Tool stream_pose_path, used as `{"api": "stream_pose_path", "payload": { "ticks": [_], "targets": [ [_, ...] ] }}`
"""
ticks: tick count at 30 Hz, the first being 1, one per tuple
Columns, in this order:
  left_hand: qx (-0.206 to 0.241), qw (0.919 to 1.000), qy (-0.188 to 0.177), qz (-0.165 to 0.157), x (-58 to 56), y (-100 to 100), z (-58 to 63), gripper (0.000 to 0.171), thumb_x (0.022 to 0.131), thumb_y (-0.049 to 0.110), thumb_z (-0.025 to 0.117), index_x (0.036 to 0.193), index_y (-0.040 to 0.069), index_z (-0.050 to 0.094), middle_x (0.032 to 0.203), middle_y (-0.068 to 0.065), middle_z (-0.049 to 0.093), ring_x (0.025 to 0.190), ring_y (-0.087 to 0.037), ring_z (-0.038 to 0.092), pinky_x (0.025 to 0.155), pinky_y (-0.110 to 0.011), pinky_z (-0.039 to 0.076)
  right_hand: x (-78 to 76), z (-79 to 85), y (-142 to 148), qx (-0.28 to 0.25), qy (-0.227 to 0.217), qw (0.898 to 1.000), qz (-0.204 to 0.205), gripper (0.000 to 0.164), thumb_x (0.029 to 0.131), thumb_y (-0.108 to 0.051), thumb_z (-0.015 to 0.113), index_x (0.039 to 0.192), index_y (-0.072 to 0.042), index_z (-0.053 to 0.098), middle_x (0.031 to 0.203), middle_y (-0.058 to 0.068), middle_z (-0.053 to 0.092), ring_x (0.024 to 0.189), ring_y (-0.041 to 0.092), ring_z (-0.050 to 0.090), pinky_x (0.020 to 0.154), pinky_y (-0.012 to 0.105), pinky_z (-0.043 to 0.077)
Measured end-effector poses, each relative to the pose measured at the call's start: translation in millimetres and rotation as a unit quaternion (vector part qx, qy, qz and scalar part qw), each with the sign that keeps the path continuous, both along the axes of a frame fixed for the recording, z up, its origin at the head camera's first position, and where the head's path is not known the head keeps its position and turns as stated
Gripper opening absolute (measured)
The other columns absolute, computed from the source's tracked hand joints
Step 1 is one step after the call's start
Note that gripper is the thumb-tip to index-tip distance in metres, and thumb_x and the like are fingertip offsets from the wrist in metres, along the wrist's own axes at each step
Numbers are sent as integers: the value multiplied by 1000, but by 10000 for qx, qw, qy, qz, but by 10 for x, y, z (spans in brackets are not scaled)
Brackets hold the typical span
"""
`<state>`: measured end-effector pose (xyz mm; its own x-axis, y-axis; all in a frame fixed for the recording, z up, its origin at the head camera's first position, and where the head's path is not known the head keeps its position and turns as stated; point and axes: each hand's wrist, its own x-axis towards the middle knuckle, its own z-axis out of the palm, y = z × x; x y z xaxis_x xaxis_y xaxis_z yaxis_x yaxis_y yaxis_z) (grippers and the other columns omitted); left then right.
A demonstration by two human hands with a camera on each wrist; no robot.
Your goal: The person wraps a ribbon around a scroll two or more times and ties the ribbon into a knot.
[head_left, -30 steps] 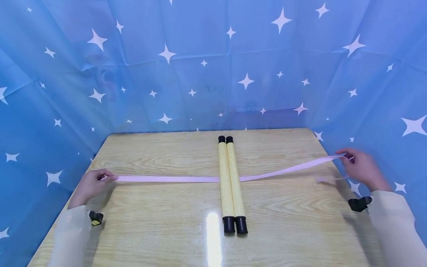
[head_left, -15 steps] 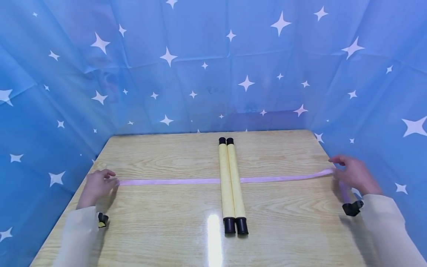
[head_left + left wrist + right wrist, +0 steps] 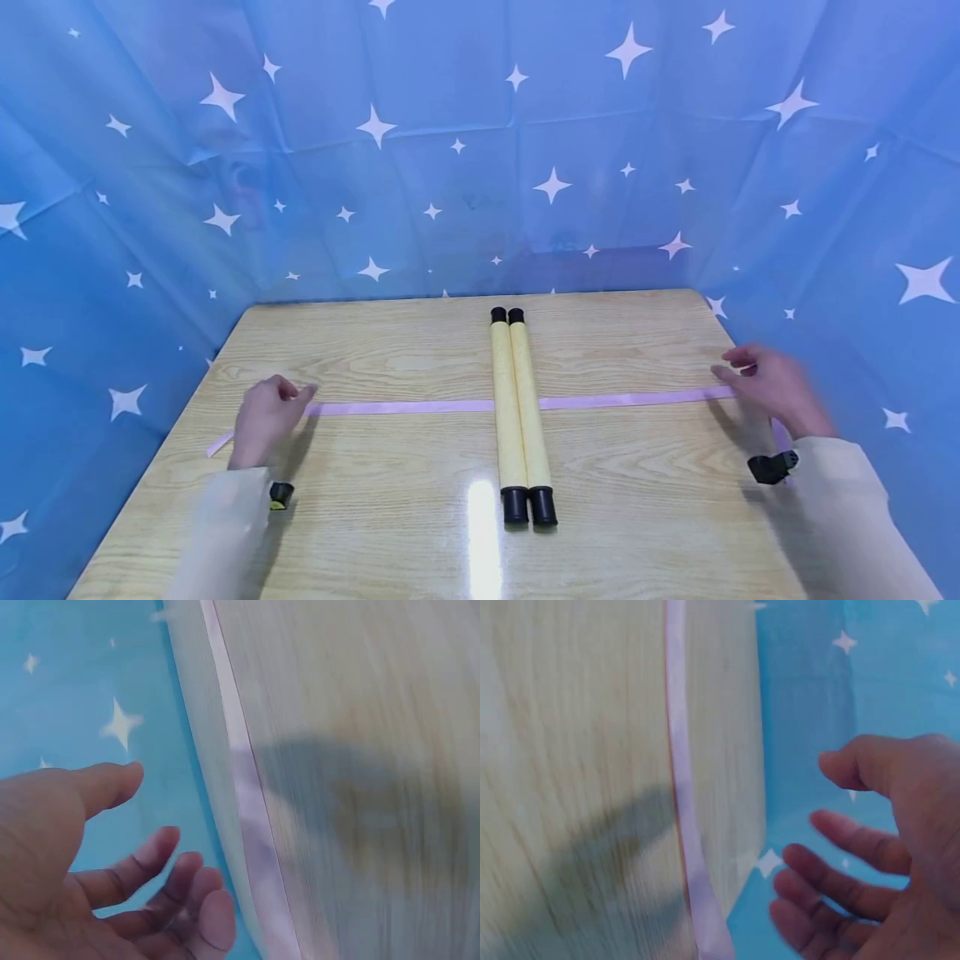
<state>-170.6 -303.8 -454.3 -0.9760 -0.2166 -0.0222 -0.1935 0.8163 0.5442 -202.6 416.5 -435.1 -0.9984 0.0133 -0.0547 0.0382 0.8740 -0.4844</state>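
Two scrolls point(image 3: 517, 417), rolled in pale yellow with black end caps, lie side by side near the middle of the table. A long pink-purple ribbon point(image 3: 405, 407) runs crosswise beneath them, spreading left and right over the wood. My left hand point(image 3: 266, 417) hovers over the ribbon's left part, thumb and fingers apart in the left wrist view, holding nothing. The ribbon's left tip point(image 3: 219, 443) shows beyond that hand. On the other side, my right hand point(image 3: 776, 392) is above the ribbon's right part, fingers spread apart and bare in the right wrist view. The ribbon's right end drops at the table's edge.
The wooden table point(image 3: 375, 517) has a bright light reflection near its front. A blue curtain point(image 3: 465, 167) with white stars encloses the back and both sides. Each cream sleeve carries a small black wrist camera point(image 3: 772, 467).
Both hands have let go of the ribbon and moved inward toward the scrolls. The ribbon's right part, raised before, has come down onto the table. The scrolls stay put.
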Motion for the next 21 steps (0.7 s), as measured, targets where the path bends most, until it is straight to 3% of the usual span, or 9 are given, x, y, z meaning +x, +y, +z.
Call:
{"api": "stream_pose_path", "payload": {
  "ticks": [3, 6, 9, 11, 15, 21],
  "targets": [
    [254, 9989, -403, -12, -13, 192, -27, 51, 99, 55, 59, 83, 6, 58, 69, -4, 55, 58, -19, 48, 53, -30, 38, 9, -29, -88, 98, -296, 9995, -12, 67, 102, -58, 53, 126, 5, 61, 115, 27, 66, 96, 36, 63, 69, 36, 50],
    [368, 9963, -776, -71, -31, 360, -52, 58, 99, 58, 58, 64, 13, 47, 54, 3, 40, 48, -13, 36, 47, -28, 32, 21, -58, -180, 70, -689, 9976, -11, 69, 101, -61, 51, 117, 4, 66, 95, 16, 68, 82, 26, 59, 64, 31, 44],
    [322, 9936, -1084, -69, -68, 489, -85, 65, 98, 62, 55, 53, 18, 40, 47, 6, 34, 42, -12, 32, 43, -26, 29, 22, -96, -261, 141, -953, 9953, -35, 66, 101, -63, 48, 97, -2, 71, 75, 5, 63, 70, 21, 54, 60, 31, 40],
    [168, 9927, -1193, -45, -99, 561, -112, 66, 97, 63, 54, 51, 18, 41, 46, 5, 35, 42, -13, 34, 44, -27, 29, 19, -115, -304, 238, -1090, 9937, -75, 65, 101, -65, 47, 78, -8, 67, 64, 0, 55, 64, 19, 51, 59, 31, 37],
    [-103, 9909, -1343, -62, -148, 688, -154, 66, 95, 65, 54, 51, 18, 40, 46, 5, 35, 44, -14, 36, 45, -28, 28, 15, -133, -385, 472, -1393, 9889, -224, 67, 98, -72, 44, 59, -17, 49, 57, -3, 43, 60, 19, 47, 59, 32, 34],
    [-471, 9878, -1480, -84, -226, 841, -186, 69, 94, 69, 55, 48, 19, 40, 45, 6, 33, 43, -11, 30, 44, -26, 22, -7, -183, -493, 585, -1678, 9834, -369, 73, 94, -80, 40, 67, -12, 50, 64, 1, 45, 63, 20, 50, 62, 36, 34]
  ]
}}
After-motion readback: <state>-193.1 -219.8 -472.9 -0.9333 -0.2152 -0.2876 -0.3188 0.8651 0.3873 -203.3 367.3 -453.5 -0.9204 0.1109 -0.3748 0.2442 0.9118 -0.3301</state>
